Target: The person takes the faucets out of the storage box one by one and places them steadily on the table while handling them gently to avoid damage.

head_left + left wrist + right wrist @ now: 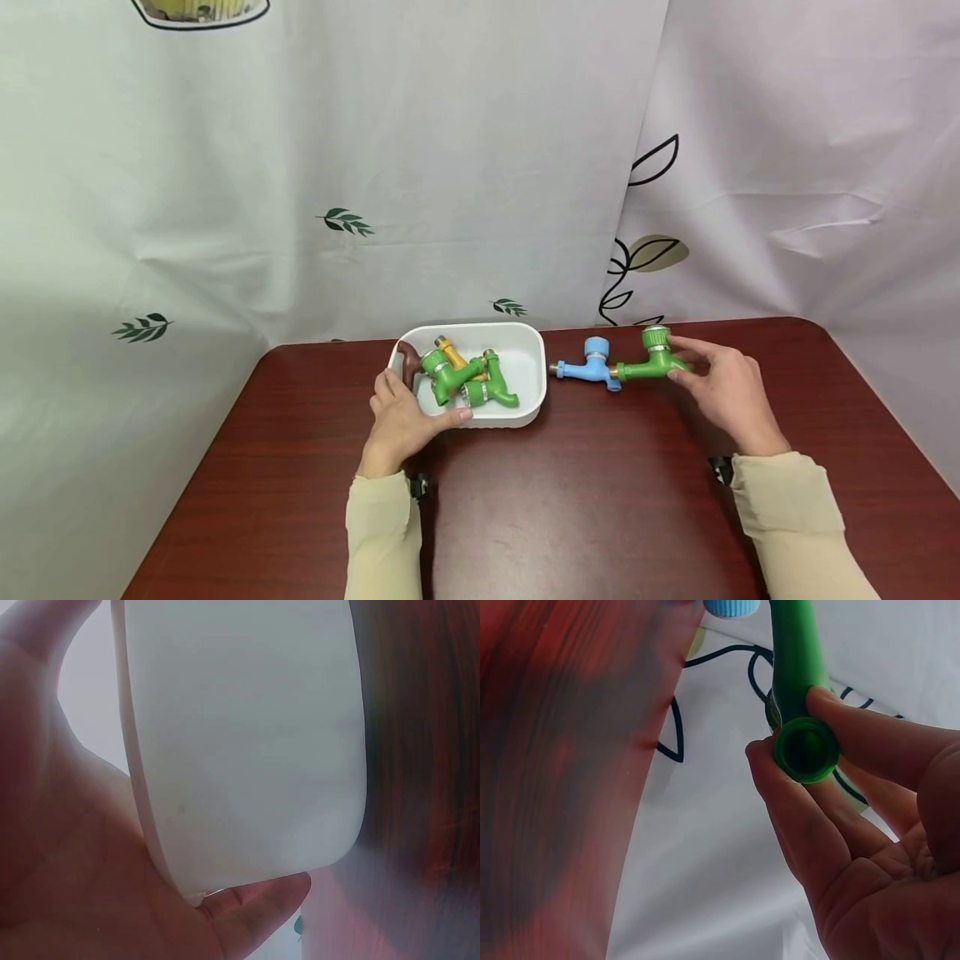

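Worryingly close, the green plastic tap (652, 367) my right hand (723, 387) pinched risked knocking the blue tap (587, 372) by the bench's (585, 500) far edge; my left hand (399, 423) gripped a white tub (504, 422).

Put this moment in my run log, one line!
left hand: grips white tray | right hand: pinches green tap | blue tap: on table | inside tray: brown tap, yellow tap, two more green taps
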Demonstrator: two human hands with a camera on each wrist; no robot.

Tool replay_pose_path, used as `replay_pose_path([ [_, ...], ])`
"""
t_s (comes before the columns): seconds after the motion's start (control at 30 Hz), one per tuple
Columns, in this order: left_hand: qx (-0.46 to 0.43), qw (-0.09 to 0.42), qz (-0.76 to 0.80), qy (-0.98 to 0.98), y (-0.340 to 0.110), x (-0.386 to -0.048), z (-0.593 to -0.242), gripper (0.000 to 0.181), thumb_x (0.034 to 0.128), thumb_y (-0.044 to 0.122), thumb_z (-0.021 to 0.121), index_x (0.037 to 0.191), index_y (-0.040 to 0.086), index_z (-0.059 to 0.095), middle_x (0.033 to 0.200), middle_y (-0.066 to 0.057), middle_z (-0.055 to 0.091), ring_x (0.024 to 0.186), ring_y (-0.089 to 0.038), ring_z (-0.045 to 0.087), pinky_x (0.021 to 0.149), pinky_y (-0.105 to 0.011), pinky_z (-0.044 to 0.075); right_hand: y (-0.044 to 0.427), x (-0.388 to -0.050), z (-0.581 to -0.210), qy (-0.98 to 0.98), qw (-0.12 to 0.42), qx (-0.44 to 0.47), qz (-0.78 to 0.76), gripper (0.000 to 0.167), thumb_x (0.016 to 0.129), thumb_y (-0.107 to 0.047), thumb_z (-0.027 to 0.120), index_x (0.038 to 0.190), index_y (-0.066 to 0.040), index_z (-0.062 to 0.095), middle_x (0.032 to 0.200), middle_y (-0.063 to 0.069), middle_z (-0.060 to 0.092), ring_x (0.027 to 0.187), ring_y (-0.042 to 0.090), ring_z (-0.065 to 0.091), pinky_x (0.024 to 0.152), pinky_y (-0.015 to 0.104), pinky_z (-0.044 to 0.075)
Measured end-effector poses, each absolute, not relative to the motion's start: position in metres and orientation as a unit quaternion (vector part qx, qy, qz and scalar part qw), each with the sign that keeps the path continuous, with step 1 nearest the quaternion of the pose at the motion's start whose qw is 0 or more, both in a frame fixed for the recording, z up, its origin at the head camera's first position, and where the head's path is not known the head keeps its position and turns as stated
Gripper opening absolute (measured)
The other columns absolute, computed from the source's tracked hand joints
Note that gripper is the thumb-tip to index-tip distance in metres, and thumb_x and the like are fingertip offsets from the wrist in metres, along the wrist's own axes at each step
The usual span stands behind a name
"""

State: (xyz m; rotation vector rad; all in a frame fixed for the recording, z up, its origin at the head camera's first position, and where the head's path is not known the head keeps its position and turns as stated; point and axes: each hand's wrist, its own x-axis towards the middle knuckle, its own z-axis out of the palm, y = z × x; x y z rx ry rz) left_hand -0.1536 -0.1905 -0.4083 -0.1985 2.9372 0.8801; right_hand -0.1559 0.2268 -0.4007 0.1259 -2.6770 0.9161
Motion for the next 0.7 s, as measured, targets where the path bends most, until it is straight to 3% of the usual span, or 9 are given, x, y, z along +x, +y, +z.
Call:
replay_pose_path([
  [0.7, -0.060, 0.031, 0.288, 0.955, -0.1916, -0.1555, -0.4105, 0.145, 0.0643, 0.063, 0.086, 0.152, -0.013, 0.000, 0.154, -0.031, 0.007, 0.129, -0.052, 0.023, 0.101, -0.059, 0.042, 0.2364, -0.1582, -0.4065, -0.940, 0.129, 0.036, 0.315, 0.047, 0.082, -0.002, 0.078, 0.128, -0.002, 0.067, 0.100, 0.020, 0.074, 0.087, 0.036, 0.065, 0.074, 0.044, 0.042],
])
